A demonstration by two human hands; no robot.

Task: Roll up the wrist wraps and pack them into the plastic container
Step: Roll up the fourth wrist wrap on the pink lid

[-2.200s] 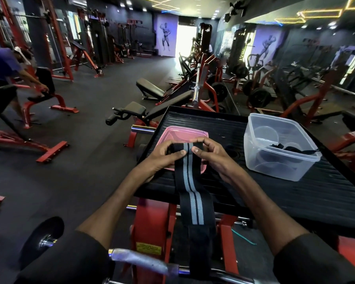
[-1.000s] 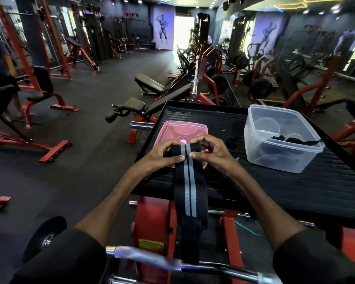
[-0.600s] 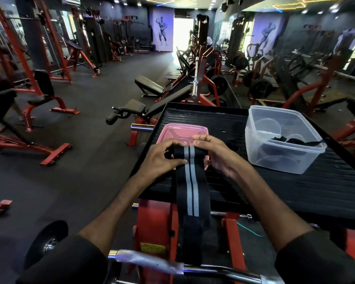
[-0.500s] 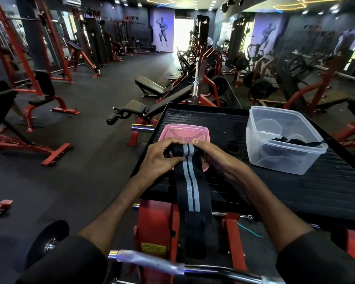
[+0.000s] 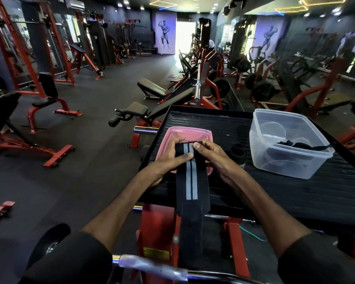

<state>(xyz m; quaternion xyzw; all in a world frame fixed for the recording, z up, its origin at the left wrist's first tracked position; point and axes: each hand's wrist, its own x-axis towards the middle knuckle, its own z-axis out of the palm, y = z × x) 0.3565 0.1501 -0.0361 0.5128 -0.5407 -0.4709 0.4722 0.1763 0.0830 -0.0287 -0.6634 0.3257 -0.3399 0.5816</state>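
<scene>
Both hands on wrist wrap [image 5: 191, 177] (half-rolled)

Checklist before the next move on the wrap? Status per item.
1. Grip: left hand and right hand both pinch the top end of the wrap: ok.
2. Roll finished: not ok, a long tail hangs over the edge of the platform.
3. Roll tight and straight: cannot tell, the fingers cover it.
4. Container open: ok, its lid lies under the hands.
5. Room in container: ok, only dark straps low inside.
6. Second roll packed: not ok, it sits on the platform by the right hand.
</scene>
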